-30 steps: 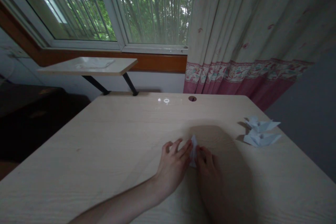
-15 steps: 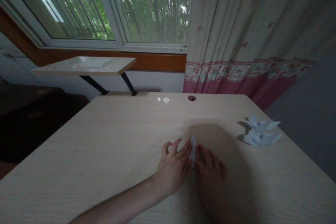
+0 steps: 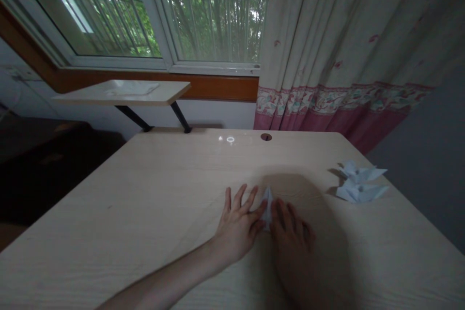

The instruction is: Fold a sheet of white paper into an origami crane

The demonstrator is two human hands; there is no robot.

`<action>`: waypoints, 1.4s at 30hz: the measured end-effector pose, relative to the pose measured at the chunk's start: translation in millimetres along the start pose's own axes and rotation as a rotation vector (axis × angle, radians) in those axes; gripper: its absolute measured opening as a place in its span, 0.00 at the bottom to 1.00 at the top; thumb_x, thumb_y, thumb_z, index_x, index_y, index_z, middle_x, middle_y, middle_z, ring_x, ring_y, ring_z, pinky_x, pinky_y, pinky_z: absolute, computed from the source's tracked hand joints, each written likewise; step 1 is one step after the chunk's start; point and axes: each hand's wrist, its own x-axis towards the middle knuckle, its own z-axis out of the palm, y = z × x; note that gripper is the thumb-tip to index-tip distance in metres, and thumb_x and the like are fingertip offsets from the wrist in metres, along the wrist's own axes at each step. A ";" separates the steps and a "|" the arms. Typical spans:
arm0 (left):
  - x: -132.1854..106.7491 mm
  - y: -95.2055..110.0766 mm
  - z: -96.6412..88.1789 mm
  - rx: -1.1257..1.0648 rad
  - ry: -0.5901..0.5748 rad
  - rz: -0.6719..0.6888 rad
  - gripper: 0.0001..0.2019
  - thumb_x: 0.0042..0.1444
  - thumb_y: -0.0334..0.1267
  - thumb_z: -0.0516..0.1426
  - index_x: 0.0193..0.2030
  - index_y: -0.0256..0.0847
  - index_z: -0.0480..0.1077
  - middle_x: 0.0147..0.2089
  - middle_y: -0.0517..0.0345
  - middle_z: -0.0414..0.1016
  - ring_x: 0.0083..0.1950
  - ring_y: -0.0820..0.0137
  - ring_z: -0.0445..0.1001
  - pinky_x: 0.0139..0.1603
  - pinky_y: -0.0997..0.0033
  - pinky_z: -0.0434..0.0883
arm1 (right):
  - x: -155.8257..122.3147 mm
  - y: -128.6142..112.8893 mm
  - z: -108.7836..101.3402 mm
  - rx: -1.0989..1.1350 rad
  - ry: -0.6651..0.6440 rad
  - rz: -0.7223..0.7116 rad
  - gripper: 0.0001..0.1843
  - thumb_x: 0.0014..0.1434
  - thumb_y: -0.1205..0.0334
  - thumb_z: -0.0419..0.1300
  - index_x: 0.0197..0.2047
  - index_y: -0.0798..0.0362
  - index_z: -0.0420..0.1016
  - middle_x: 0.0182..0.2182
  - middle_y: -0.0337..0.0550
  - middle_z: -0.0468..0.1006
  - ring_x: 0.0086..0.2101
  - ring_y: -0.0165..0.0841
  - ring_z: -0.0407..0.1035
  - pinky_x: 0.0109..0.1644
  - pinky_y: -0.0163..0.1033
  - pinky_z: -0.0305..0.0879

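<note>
A narrow, pointed piece of folded white paper (image 3: 269, 206) lies on the desk between my hands, its tip facing the window. My left hand (image 3: 238, 227) holds its left edge with index finger and thumb, while the other fingers fan out over the desk. At the right edge, my right hand (image 3: 292, 242) presses the paper with bent fingers held close together; its thumb is mostly hidden. Two finished-looking white origami figures with pointed ends, a rear one (image 3: 365, 173) and a front one (image 3: 359, 191), rest close together off to the right.
The pale wooden desk (image 3: 152, 174) has a round cable hole (image 3: 266, 137) at its back edge. A small raised shelf (image 3: 167, 93) on black legs stands at the back left, with something whitish and flat on it. A floral curtain (image 3: 319, 58) hangs behind the right side.
My left hand's outer fingers have straightened and spread away from the paper, and its index finger has slid lower along the edge. My right hand has hardly moved.
</note>
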 end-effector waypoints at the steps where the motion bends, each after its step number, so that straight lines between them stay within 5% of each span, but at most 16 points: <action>1: 0.0 0.1 0.2 0.001 0.004 0.003 0.23 0.63 0.40 0.54 0.64 0.56 0.59 0.72 0.57 0.46 0.71 0.46 0.39 0.63 0.27 0.39 | 0.1 0.3 0.9 0.003 0.010 -0.001 0.28 0.64 0.70 0.43 0.66 0.49 0.58 0.65 0.46 0.57 0.63 0.45 0.51 0.59 0.58 0.50; 7: -0.9 -1.1 2.7 0.020 0.082 0.066 0.24 0.63 0.38 0.53 0.66 0.52 0.57 0.72 0.51 0.47 0.71 0.48 0.41 0.63 0.28 0.39 | 0.2 1.7 -2.5 -0.032 0.008 -0.044 0.28 0.62 0.72 0.42 0.65 0.54 0.60 0.65 0.47 0.57 0.63 0.47 0.52 0.59 0.58 0.50; 13: 0.8 -5.1 0.0 -0.015 0.034 0.013 0.25 0.62 0.34 0.54 0.64 0.58 0.59 0.72 0.51 0.47 0.71 0.47 0.44 0.62 0.27 0.42 | -1.4 2.3 0.9 -0.001 0.129 -0.013 0.24 0.65 0.67 0.42 0.60 0.52 0.67 0.64 0.52 0.59 0.60 0.44 0.58 0.57 0.53 0.55; 18: 1.2 -5.9 2.9 0.002 0.053 -0.046 0.30 0.60 0.37 0.55 0.68 0.39 0.52 0.70 0.39 0.48 0.71 0.48 0.44 0.64 0.30 0.42 | 6.6 0.7 -5.1 0.124 0.103 0.046 0.23 0.64 0.65 0.44 0.57 0.51 0.71 0.64 0.51 0.60 0.60 0.46 0.57 0.57 0.56 0.56; 21: 0.7 -5.9 5.1 0.016 0.066 -0.022 0.26 0.61 0.37 0.54 0.66 0.38 0.56 0.71 0.39 0.47 0.71 0.48 0.43 0.63 0.29 0.41 | 17.3 3.7 -12.3 0.309 0.071 0.075 0.21 0.62 0.65 0.47 0.54 0.50 0.74 0.62 0.51 0.63 0.59 0.49 0.58 0.56 0.60 0.56; 26: 0.9 -5.0 1.5 -0.063 0.096 -0.034 0.27 0.64 0.36 0.51 0.68 0.41 0.50 0.71 0.43 0.49 0.71 0.50 0.42 0.62 0.27 0.41 | 36.7 11.9 -19.6 0.690 0.061 0.018 0.17 0.57 0.65 0.51 0.42 0.52 0.80 0.44 0.51 0.77 0.45 0.41 0.70 0.49 0.47 0.65; 30: 0.6 -1.5 -4.9 -0.191 0.151 -0.050 0.27 0.64 0.32 0.51 0.68 0.44 0.50 0.63 0.48 0.64 0.66 0.54 0.55 0.63 0.27 0.39 | 41.3 12.1 -22.3 0.801 0.025 -0.025 0.16 0.58 0.65 0.50 0.39 0.52 0.79 0.31 0.44 0.78 0.33 0.35 0.73 0.39 0.38 0.68; 36: -0.4 3.5 -7.5 -0.610 0.244 -0.011 0.28 0.61 0.25 0.50 0.67 0.46 0.54 0.59 0.47 0.63 0.58 0.62 0.65 0.59 0.55 0.67 | 33.1 5.7 -20.8 0.919 0.075 0.018 0.18 0.59 0.62 0.49 0.45 0.52 0.77 0.36 0.46 0.78 0.35 0.36 0.73 0.40 0.40 0.69; 42: 0.9 4.7 -1.2 -0.950 0.362 -0.094 0.26 0.59 0.29 0.53 0.64 0.49 0.59 0.58 0.50 0.61 0.44 0.70 0.72 0.48 0.63 0.74 | 29.6 -2.2 -17.7 1.138 0.172 0.156 0.18 0.57 0.55 0.54 0.44 0.54 0.78 0.36 0.47 0.78 0.35 0.38 0.74 0.38 0.40 0.70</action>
